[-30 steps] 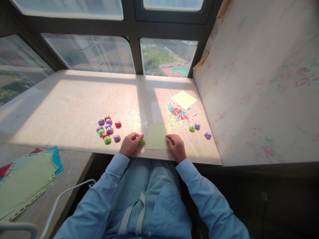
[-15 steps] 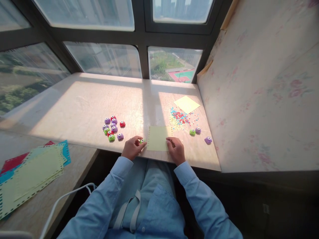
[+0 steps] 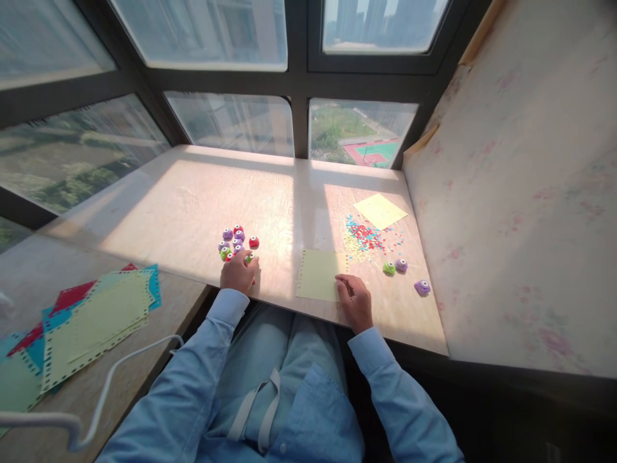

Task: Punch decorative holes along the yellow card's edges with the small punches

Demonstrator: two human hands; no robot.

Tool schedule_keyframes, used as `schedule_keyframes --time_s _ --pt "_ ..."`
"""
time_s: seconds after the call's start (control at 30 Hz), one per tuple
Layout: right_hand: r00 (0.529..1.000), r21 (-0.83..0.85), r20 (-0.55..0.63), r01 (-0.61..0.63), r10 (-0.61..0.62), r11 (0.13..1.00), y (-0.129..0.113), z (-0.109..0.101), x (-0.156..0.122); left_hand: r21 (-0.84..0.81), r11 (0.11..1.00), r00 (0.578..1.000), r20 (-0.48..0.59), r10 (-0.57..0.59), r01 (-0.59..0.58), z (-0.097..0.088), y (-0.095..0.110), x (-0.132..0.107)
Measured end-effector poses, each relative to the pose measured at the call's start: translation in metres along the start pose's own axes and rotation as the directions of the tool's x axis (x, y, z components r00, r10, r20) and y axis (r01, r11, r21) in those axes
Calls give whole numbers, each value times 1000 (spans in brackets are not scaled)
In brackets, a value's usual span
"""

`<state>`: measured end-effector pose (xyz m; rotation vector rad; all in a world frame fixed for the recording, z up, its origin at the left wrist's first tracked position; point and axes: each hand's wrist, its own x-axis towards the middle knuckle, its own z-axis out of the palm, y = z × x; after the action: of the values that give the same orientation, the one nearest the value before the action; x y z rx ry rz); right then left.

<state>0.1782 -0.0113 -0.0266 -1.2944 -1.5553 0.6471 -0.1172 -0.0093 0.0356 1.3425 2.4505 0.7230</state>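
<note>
My left hand (image 3: 238, 273) is curled at the near edge of a cluster of small red, purple and green craft punches (image 3: 234, 241) on the sill table (image 3: 193, 199). A bit of a green punch (image 3: 249, 258) shows at its fingertips. My right hand (image 3: 355, 301) rests with bent fingers pinching the right edge of a pale yellow-green sheet (image 3: 319, 275) with holes punched along its left side. The sheet lies flat near the table's front edge, between my hands.
A heap of coloured confetti (image 3: 364, 238) and a yellow sheet (image 3: 380, 211) lie further right. A green punch (image 3: 389, 268) and two purple punches (image 3: 422, 287) sit near a papered wall (image 3: 506, 193). Stacked coloured sheets (image 3: 91, 315) lie on a lower surface at left.
My left hand has moved left from the sheet's punched edge to the cluster of punches, taking the green punch along. My right hand stays on the sheet. The view has tilted up.
</note>
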Motion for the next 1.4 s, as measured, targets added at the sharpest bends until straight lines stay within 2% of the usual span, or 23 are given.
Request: schedule_keyframes --time_s 0.2,0.33,0.4,0.5,0.6,0.67,0.77,0.87,0.93,1.07,1.23,1.4 --pt "1000 -9 -11 0 0 1000 1 0 -1 150 989 1000 -22 18 -15 3 4 18" --pt "1000 -22 -16 7 -7 1000 0 0 -1 162 986 999 -13 41 -38 1 7 25" --pt "1000 -22 -16 3 -3 1000 -2 -1 -1 126 990 997 -27 69 -65 2 9 20" --pt "998 25 -55 -17 19 1000 -6 -4 -3 60 987 989 -30 148 -146 11 16 1" --pt "970 85 -229 -68 86 994 -9 -7 -6 -37 941 930 146 339 -337 24 24 -28" --pt "936 105 -322 -114 142 988 -9 -8 -9 -93 912 891 196 410 -400 31 26 -43" --pt "922 95 -338 -164 186 982 -6 -7 -10 -180 871 849 204 488 -457 40 21 -53" --pt "926 87 -314 -193 211 977 -5 -6 -8 -275 829 795 254 551 -486 44 9 -48" --pt "925 100 -300 -213 234 972 -5 -5 -7 -316 821 779 281 560 -476 45 4 -44" --pt "923 103 -282 -242 262 965 -4 -4 -6 -233 846 782 323 533 -480 47 10 -42" --pt "922 75 -268 -267 278 961 -1 -4 -5 -45 870 822 306 481 -492 49 26 -48" --pt "921 91 -260 -277 291 957 -1 -4 -5 -17 855 809 316 496 -518 51 25 -49"
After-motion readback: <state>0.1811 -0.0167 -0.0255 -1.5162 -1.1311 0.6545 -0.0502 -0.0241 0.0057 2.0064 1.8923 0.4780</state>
